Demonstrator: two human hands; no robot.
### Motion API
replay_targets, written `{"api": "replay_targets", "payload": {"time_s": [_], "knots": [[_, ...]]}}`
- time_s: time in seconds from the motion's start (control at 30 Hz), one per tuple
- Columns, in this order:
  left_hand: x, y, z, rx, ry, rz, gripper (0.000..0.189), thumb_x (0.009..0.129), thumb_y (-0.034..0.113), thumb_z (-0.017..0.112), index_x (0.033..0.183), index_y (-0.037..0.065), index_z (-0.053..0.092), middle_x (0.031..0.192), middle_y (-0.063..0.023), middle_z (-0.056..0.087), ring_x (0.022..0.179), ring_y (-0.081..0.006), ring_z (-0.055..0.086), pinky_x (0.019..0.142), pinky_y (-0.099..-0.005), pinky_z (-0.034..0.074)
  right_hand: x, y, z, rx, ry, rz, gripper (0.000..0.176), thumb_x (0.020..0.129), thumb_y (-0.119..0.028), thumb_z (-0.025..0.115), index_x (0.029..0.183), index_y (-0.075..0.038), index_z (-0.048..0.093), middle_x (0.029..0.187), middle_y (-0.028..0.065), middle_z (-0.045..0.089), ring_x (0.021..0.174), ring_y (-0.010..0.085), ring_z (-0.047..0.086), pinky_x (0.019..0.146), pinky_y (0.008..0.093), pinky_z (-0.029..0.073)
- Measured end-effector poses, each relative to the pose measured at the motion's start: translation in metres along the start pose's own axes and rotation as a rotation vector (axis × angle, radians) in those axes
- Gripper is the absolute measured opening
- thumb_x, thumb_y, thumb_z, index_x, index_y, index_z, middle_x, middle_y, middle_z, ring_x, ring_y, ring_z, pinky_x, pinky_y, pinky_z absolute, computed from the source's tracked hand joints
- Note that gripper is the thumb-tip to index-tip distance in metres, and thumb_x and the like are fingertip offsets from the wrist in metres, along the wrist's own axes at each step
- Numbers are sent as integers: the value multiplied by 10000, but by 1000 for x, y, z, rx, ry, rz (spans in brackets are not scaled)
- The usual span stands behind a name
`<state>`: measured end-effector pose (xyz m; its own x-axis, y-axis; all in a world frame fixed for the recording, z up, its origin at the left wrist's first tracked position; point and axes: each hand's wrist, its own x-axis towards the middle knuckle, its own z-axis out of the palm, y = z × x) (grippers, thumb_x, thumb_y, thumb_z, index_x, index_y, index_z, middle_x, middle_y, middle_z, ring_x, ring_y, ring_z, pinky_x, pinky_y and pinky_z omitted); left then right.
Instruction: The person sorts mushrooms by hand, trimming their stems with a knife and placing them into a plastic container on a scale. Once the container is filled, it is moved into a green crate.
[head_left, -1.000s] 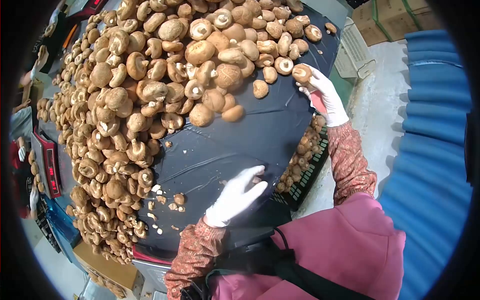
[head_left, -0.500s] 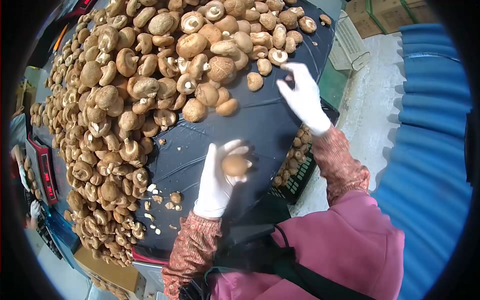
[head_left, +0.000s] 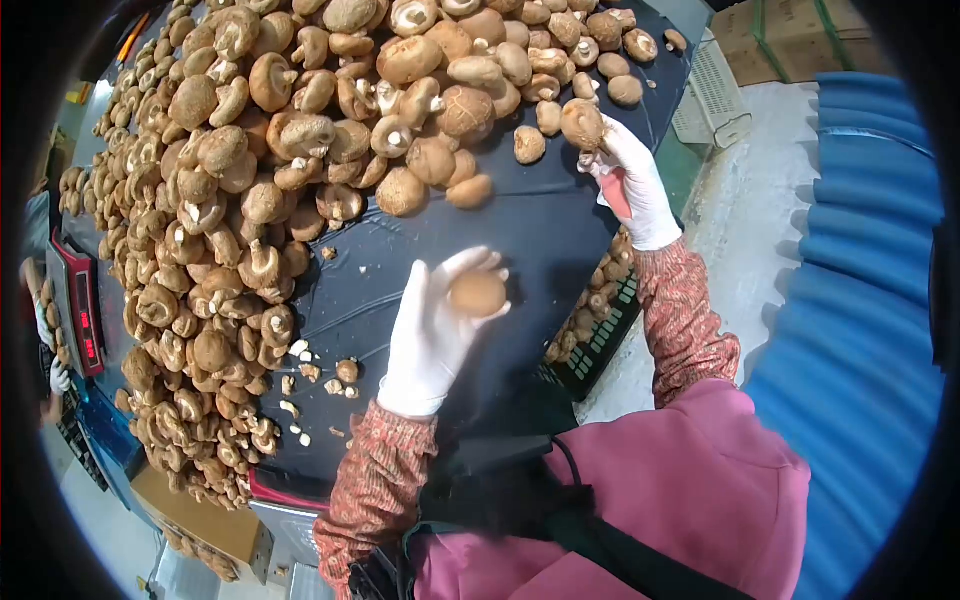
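Note:
My left hand (head_left: 435, 335), in a white glove, holds a round brown shiitake mushroom (head_left: 478, 293) on its palm, fingers curled about it. The mushroom is slightly blurred, above the dark table cover (head_left: 400, 250). Farther right, my gloved right hand (head_left: 635, 185) pinches another shiitake mushroom (head_left: 582, 124) by its underside, cap facing away from me. A pinkish patch shows on the palm of that glove. Beside it on the cover lies a single mushroom (head_left: 529, 145). A large heap of mushrooms (head_left: 230, 200) spreads across the far and left side of the table.
Under the table's right edge stands a dark crate (head_left: 600, 345) with mushrooms in it. A pale plastic basket (head_left: 710, 95) and cardboard boxes (head_left: 790, 40) are beyond. Trimmed bits (head_left: 310, 373) lie near the heap. At far left are a red scale (head_left: 80, 305) and another person's gloved hands (head_left: 60, 378).
My right hand, empty and spread before, has closed on a mushroom near the table's right edge. The left hand keeps its mushroom. The whole view has shifted slightly.

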<state>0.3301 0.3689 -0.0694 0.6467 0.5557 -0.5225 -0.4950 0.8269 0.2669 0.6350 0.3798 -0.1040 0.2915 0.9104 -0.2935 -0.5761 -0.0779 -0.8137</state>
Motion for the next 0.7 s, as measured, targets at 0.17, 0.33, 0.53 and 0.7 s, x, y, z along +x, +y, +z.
{"api": "replay_targets", "payload": {"time_s": [0.17,0.33,0.53,0.7], "knots": [[1,2,0,-82,29,-48,761,1013,614,366,1375,-48,461,1375,-233,511,1291,-382,509,919,-549,546,-53,-4,64,-715,-335,-38,303,959,-51,590,1258,-12,624,1129,75,662,960,140,658,829,283,539],[-5,-2,-6,-308,-23,-228,601,1016,538,414,1292,15,524,1341,-241,527,1252,-425,528,791,-496,608,-36,-21,63,-1140,-234,-303,376,885,-60,639,1253,9,611,1112,99,653,954,136,647,862,282,519],[-9,-7,-13,-386,-27,-200,539,1024,480,429,1239,1,548,1336,-239,530,1272,-422,512,797,-517,603,87,-8,-82,-1527,439,-524,597,877,-254,693,1395,-33,497,1299,222,569,1191,359,559,1057,432,428],[-16,-1,-12,-383,-22,-166,542,1025,476,426,1234,-8,552,1339,-238,524,1286,-423,497,808,-529,599,74,-10,-94,-154,257,-293,403,963,-130,614,1346,-28,544,1324,159,609,1155,254,625,1023,395,474]]}}
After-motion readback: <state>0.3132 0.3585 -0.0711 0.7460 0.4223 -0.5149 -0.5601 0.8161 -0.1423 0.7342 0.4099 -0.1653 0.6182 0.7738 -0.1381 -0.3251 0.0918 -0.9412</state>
